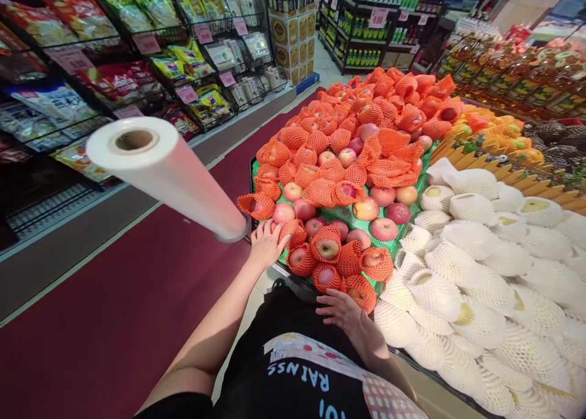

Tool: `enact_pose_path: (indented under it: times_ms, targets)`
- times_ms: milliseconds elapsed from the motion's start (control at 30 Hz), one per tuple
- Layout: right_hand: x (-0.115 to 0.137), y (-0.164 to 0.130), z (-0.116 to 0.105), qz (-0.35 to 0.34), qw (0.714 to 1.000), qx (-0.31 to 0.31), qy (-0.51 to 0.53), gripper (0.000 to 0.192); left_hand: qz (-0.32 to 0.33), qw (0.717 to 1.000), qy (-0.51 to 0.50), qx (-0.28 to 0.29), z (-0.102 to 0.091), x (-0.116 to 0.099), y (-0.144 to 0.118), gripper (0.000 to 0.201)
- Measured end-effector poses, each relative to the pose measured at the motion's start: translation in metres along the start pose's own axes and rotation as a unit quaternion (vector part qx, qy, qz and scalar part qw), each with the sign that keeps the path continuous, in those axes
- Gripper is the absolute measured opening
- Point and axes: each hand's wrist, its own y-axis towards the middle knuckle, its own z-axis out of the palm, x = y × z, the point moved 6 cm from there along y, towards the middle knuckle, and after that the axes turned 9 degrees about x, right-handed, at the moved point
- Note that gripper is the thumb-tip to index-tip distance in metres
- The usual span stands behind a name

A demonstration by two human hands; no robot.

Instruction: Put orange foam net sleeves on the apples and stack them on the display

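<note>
My left hand [267,245] is at the near left corner of the apple display, its fingers curled over an apple in an orange foam net [294,229]. Part of that apple is hidden beneath the fingers. Bare red apples [284,212] lie just beyond it. Close to my body, my right hand [344,314] has its fingers apart and holds nothing. Beside it, at the front edge of the pile, sits another netted apple [360,292]. Several more apples, some bare and some in orange nets, rest on green mesh [392,248].
A tall roll of clear plastic bags [169,174] stands left of the display. White-netted fruit [485,278] is heaped on the right, with a yellow slatted divider [494,168] behind. Snack shelves [151,46] line the left; oil bottles [517,77] stand at the back right.
</note>
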Motion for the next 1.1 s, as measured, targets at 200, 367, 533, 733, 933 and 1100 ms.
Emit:
enact_pose_path:
  times_ms: [200,367,533,733,933,1100]
  targets:
    - [-0.003,0.030,0.020,-0.044,0.999,-0.023,0.012,0.074,0.001,0.999,0.000,0.052,-0.004,0.032,0.005,0.065]
    - [-0.016,0.065,0.036,-0.059,0.998,-0.020,0.022,0.074,0.029,0.998,0.008,0.062,0.000,0.038,0.012,0.068]
    - [-0.026,0.091,0.050,-0.084,0.996,-0.011,0.003,0.071,0.060,0.997,-0.044,0.017,0.003,0.041,0.004,0.058]
    - [-0.023,0.106,0.069,-0.107,0.994,-0.026,0.000,0.064,0.140,0.985,-0.102,-0.025,0.016,0.054,-0.012,0.066]
    - [-0.023,0.115,0.073,-0.114,0.993,-0.031,0.006,0.065,0.252,0.957,-0.133,-0.055,0.016,0.066,-0.020,0.072]
    - [-0.017,0.112,0.067,-0.128,0.991,-0.025,0.007,0.060,0.348,0.918,-0.175,-0.072,0.020,0.075,-0.030,0.073]
